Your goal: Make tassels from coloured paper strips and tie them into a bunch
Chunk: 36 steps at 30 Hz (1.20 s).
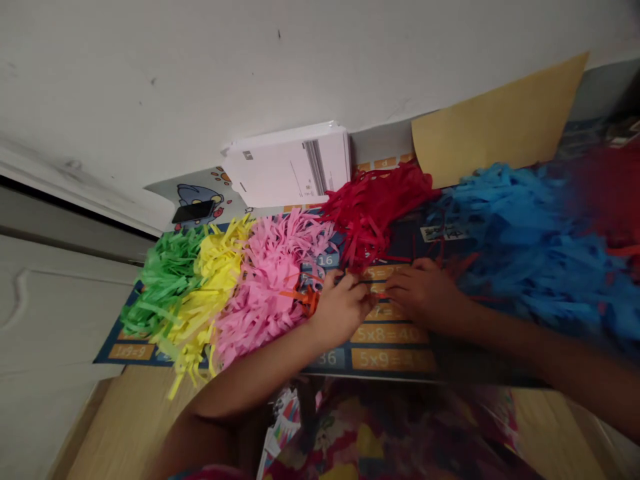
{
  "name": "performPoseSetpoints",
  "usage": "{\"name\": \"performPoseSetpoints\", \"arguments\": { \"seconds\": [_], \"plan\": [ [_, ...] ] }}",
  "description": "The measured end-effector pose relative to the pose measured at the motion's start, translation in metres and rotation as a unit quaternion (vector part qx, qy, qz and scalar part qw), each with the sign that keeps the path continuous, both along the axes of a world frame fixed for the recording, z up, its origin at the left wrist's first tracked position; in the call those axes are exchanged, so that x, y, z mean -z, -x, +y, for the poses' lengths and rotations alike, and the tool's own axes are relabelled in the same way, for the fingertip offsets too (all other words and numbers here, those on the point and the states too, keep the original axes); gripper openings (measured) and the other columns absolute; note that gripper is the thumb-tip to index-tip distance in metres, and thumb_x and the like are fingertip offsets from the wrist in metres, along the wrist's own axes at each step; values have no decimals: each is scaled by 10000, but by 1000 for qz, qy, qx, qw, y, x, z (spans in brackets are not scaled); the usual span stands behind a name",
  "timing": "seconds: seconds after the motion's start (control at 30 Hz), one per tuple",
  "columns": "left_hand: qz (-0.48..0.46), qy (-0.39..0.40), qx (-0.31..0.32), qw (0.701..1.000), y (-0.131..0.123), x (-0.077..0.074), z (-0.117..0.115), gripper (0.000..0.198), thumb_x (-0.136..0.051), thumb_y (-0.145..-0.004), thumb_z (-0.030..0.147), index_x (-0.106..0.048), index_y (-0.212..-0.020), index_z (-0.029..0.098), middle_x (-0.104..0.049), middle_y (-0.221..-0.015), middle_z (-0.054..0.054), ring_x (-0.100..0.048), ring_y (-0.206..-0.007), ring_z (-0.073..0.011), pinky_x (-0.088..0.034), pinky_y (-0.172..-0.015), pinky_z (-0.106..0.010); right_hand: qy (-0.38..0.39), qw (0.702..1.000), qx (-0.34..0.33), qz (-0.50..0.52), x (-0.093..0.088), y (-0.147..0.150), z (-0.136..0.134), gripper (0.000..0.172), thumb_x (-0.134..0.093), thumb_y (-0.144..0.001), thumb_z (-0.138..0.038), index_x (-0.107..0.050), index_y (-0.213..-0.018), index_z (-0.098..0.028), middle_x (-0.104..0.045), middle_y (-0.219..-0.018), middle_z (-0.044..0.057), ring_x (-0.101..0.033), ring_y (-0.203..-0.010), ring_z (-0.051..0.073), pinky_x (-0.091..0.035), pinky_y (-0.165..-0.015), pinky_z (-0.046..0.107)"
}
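Observation:
My left hand [343,303] and my right hand [427,293] are side by side over the printed mat, with fingers curled in. A thin orange-red stretch of paper [380,295] runs between their fingertips. Beyond my left hand, orange fringed strips [309,299] stick out near the pink tassel. More orange strips, blurred, show behind my right hand. Both hands seem to pinch the middle of this orange paper tassel, though the fingers hide most of it. Just above them lies a red paper tassel [370,203].
Pink [275,280], yellow [215,280] and green [167,277] fringed tassels lie leftward; a blue one [525,227] lies right. Behind are a dark phone [194,211], a white box [295,167] and a yellow sheet [495,120] by the wall [200,73]. The mat [393,360] has multiplication sums.

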<state>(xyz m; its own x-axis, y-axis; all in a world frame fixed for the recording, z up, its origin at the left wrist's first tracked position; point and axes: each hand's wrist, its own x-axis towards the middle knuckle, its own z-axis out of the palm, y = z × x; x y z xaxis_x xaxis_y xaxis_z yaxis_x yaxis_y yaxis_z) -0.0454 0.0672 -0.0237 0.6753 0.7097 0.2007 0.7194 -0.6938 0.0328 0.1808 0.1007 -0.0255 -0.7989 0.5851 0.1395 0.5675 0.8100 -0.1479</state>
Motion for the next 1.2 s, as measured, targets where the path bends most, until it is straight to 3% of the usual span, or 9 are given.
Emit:
{"name": "performPoseSetpoints", "arguments": {
  "seconds": [0.1, 0.23, 0.4, 0.47, 0.53, 0.63, 0.8, 1.0, 1.2],
  "plan": [
    [16, -31, 9, 999, -6, 4, -4, 175, -536, -977, 219, -699, -915, 212, -695, -970, -28, -550, -981, -211, -312, -933, -458, -7, 999, -26, -24, 4, 9, -3, 235, -493, -952, -113, -700, -861, -178, -710, -888, 66, -595, -897, 214, -338, -862, 424],
    [26, -51, 6, 998, -13, 1, -1, 118, -575, -954, 227, -684, -933, 190, -687, -869, -30, -574, -928, -216, -316, -952, -483, 19, 999, 39, -32, -1, 17, -6, 344, -390, -990, -175, -707, -864, -226, -723, -900, 38, -627, -899, 200, -402, -867, 402],
    [-66, -141, 23, 988, -8, -37, -19, 181, -500, -992, 172, -666, -1051, 211, -741, -947, 6, -614, -932, -182, -275, -1027, -475, 79, 988, 111, 74, -38, 10, -33, 250, -462, -962, -262, -707, -955, -211, -735, -960, 50, -653, -884, 188, -462, -773, 337],
    [-114, -161, 56, 979, -6, -58, -32, 218, -467, -1009, 176, -656, -1111, 213, -759, -989, 18, -634, -942, -163, -250, -1081, -462, 244, 941, 130, 194, -54, 3, -44, 234, -535, -929, -345, -723, -976, -215, -735, -911, 35, -648, -792, 172, -456, -675, 291],
    [-146, -169, 78, 972, -5, -73, -42, 210, -485, -1004, 180, -664, -1105, 226, -773, -958, 38, -657, -896, -136, -251, -1110, -435, 426, 847, 133, 289, -64, -3, -51, 257, -609, -866, -430, -745, -918, -218, -706, -776, 11, -603, -663, 153, -412, -578, 261],
    [-196, -171, 80, 962, -10, -79, -48, 184, -531, -985, 188, -682, -1049, 270, -783, -915, 64, -683, -851, -114, -275, -1122, -418, 556, 736, 153, 355, -66, -5, -56, 291, -723, -738, -486, -731, -753, -196, -611, -619, -13, -502, -541, 123, -355, -510, 243],
    [-332, -84, -9, 940, -28, -56, -50, 148, -571, -966, 256, -709, -913, 246, -781, -903, 5, -700, -838, -131, -430, -1022, -394, 508, 671, 211, 497, -45, 5, -72, 279, -814, -639, -463, -700, -644, -208, -648, -699, 17, -552, -637, 153, -443, -595, 275],
    [-483, 11, -70, 873, -51, -35, -57, 130, -636, -917, 257, -735, -853, 201, -745, -791, -39, -679, -758, -141, -542, -780, -301, 515, 532, 257, 622, -26, 18, -86, 313, -881, -585, -398, -655, -689, -208, -580, -585, -36, -480, -464, 92, -404, -464, 217],
    [-544, 93, -40, 833, -49, -34, -57, 101, -658, -888, 216, -755, -878, 185, -740, -807, -62, -674, -764, -160, -533, -759, -301, 481, 547, 252, 637, -21, 24, -89, 223, -869, -631, -321, -696, -710, -204, -630, -662, -24, -545, -514, 89, -456, -495, 199]
  ]
}}
